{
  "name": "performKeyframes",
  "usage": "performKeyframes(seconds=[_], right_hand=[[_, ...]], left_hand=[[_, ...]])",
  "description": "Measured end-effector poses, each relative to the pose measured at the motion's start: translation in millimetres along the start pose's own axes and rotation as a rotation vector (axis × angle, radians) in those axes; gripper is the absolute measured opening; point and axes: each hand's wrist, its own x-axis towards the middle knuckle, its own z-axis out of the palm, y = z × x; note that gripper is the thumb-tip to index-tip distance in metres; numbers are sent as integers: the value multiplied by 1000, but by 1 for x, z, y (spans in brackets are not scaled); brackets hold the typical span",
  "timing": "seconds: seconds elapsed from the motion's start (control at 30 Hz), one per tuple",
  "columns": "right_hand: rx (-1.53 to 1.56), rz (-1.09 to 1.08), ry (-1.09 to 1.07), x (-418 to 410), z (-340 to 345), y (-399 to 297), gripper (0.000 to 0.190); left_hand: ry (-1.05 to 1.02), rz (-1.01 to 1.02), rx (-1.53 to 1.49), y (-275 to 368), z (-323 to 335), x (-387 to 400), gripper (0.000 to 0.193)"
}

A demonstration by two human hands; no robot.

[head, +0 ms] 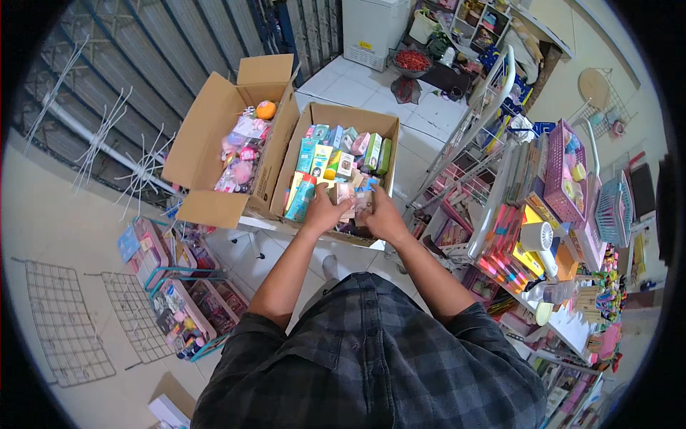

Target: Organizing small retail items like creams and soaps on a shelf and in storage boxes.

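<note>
My left hand reaches into the near side of an open cardboard box, its fingers at a small pinkish box. Close by on the right, my right hand touches another small carton in the same box. Whether either hand grips its carton is hard to tell. Around them stand upright cosmetic boxes and tubes, among them a teal tube with a red end, a yellow tube and a green-and-white carton.
A second open cardboard box at the left holds wrapped trinkets and an orange ball-like item. Metal shelving with a white rail and a purple plastic basket stand at the right. A tiered rack of bins is at lower left.
</note>
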Motion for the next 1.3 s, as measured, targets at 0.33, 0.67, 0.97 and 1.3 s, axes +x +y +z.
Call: performKeyframes(seconds=[0.33, 0.67, 0.97, 1.3], right_hand=[[-286, 182, -279, 19, 20, -14, 58], [-397, -208, -31, 1, 36, 4, 40], [-317, -181, -73, -14, 27, -1, 41], [-37, -215, -83, -51, -3, -26, 56]], left_hand=[[-191, -20, 246, 2, -3, -2, 91], [-55, 152, 403, -8, -13, -13, 63], [-7, 84, 490, -1, -15, -23, 55], [390, 271, 205, 3, -20, -96, 45]])
